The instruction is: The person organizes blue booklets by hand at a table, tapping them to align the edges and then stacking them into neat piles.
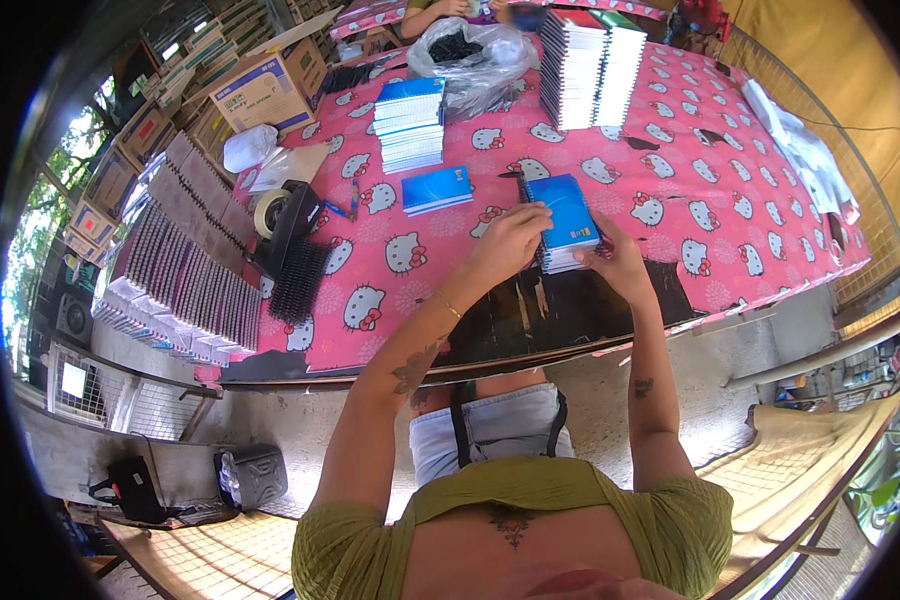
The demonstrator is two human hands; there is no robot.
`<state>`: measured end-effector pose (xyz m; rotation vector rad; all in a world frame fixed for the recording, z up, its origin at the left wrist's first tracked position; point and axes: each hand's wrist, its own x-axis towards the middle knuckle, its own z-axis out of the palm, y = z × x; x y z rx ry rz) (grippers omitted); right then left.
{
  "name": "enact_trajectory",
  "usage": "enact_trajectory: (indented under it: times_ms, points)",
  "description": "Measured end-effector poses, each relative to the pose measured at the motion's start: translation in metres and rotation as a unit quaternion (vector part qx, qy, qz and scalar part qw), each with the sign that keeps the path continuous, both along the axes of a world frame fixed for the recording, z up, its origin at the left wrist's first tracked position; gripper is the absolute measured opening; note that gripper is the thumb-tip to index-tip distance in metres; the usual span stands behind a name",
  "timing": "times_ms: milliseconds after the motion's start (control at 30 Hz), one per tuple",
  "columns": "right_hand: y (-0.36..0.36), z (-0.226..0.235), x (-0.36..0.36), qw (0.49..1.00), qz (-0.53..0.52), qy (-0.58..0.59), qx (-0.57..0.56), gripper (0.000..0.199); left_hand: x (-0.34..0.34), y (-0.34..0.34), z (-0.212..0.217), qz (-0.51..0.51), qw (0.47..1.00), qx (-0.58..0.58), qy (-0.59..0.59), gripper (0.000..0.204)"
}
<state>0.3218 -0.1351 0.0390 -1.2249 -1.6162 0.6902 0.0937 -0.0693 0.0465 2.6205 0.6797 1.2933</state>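
Between my two hands is a small blue-covered spiral notebook (566,208), resting on others of its kind near the table's front edge. My left hand (513,240) has its fingers closed at the left, wire-bound side. My right hand (618,262) grips the right side, thumb at the near corner. To the left lies a low pile of blue notebooks (436,190). Behind it rises a taller stack of blue-covered notebooks (410,125). A loose bunch of black binding coils (300,280) sits farther left, beside a tape dispenser (282,215).
Many spiral-bound notebooks (175,270) fill the table's left end. Tall notebook stacks (592,75) and a plastic bag (470,65) stand at the back, near a cardboard box (270,90). A pink cloth covers the table (405,255), worn black at the front. Another person's hands (460,8) show beyond.
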Motion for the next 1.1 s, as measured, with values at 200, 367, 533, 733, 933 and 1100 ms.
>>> enact_trajectory:
  times_ms: [200, 367, 533, 733, 933, 1100]
  points:
    - [-0.008, 0.002, -0.001, 0.994, -0.097, -0.022, 0.052, 0.061, -0.015, 0.007, 0.01, 0.027, 0.993, -0.077, -0.09, 0.021]
    - [-0.044, 0.05, -0.042, 0.962, -0.149, -0.052, 0.224, 0.043, -0.134, 0.077, -0.034, 0.287, 0.949, -0.039, 0.125, 0.028]
    - [-0.062, 0.041, -0.098, 0.982, 0.072, -0.012, 0.176, 0.043, -0.128, 0.062, -0.017, 0.263, 0.951, 0.069, 0.143, 0.033]
    - [-0.056, 0.007, -0.143, 0.986, -0.032, -0.023, 0.163, 0.072, -0.109, -0.072, 0.013, 0.193, 0.963, 0.026, 0.185, 0.038]
    - [-0.048, -0.038, -0.155, 0.972, 0.065, 0.221, -0.036, 0.047, -0.098, -0.124, -0.023, 0.206, 0.948, -0.181, -0.161, 0.057]
    - [-0.042, -0.045, -0.135, 0.966, 0.119, 0.207, -0.099, 0.025, -0.132, -0.101, -0.03, 0.263, 0.922, -0.216, -0.186, 0.058]
